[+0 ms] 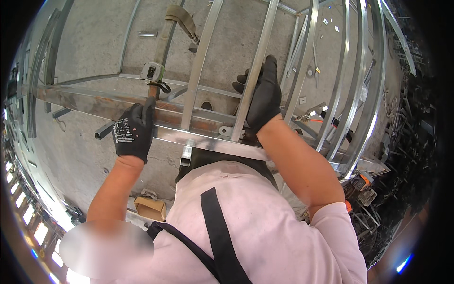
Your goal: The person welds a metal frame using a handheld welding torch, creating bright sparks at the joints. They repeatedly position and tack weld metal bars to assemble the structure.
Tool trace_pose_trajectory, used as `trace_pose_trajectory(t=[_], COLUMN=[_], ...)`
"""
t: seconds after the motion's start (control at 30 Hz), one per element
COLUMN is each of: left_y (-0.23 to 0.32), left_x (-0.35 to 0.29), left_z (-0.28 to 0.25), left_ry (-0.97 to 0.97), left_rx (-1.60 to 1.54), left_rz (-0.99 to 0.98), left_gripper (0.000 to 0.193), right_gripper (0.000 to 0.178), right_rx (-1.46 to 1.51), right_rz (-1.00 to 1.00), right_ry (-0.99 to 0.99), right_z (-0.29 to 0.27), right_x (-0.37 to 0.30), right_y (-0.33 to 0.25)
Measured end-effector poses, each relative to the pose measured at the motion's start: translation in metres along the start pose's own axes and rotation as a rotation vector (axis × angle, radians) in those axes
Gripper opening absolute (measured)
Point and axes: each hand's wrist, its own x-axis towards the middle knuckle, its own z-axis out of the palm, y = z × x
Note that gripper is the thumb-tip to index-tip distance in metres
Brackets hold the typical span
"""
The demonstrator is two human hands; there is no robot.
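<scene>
My left hand [135,131], in a black glove, is closed at the left end of the near silver metal rail [213,144]. Its thumb and fingertips press close to a brownish upright bar; what they grip is hidden. A tape measure [152,71] lies on that bar just beyond the fingertips. My right hand [266,97], gloved in black too, wraps from the right round a silver square metal tube [255,71]. Its fingers pass under the tube and their tips show on the left side. The thumb side points away from me.
A rusty beam [113,106] crosses under the frame. Several more square tubes [336,80] stand to the right. A webbing strap [179,19] hangs at the far end. An open cardboard box [150,207] sits lower left. A flat metal tab [225,131] lies near the rail.
</scene>
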Motion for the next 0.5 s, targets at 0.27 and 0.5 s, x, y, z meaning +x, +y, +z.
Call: trace_pose_trajectory(t=[0.27, 0.5], left_y=[-0.004, 0.003], left_x=[-0.001, 0.000], left_z=[0.004, 0.001], left_ry=[0.068, -0.002], left_rx=[0.072, -0.107], left_rz=[0.083, -0.103], left_gripper=[0.040, 0.029], right_gripper=[0.060, 0.049], right_rx=[-0.130, -0.350], right_rz=[-0.048, -0.166], right_ry=[-0.082, -0.083], right_z=[-0.010, -0.006], right_x=[-0.001, -0.005], right_y=[-0.013, -0.014])
